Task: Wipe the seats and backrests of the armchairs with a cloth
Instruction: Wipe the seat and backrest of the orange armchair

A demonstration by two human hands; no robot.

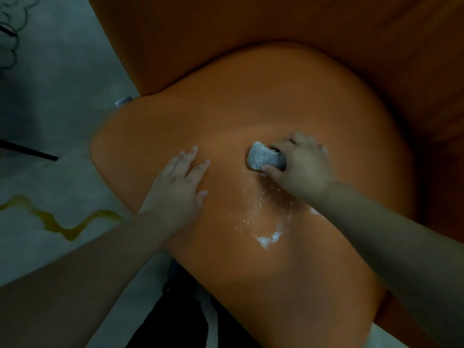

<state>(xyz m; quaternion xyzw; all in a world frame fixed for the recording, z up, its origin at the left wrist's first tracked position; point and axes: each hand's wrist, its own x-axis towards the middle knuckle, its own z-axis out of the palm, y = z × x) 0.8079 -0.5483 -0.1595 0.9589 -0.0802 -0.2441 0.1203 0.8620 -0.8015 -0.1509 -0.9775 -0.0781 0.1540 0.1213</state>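
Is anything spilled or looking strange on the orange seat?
Yes. White powder or foam lies scattered on the seat, just below the grey cloth gripped by the right hand. The left hand lies flat beside it.

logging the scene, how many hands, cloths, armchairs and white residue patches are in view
hands: 2 (left hand, right hand)
grey cloth: 1
orange armchair: 1
white residue patch: 1 scattered patch
total: 5
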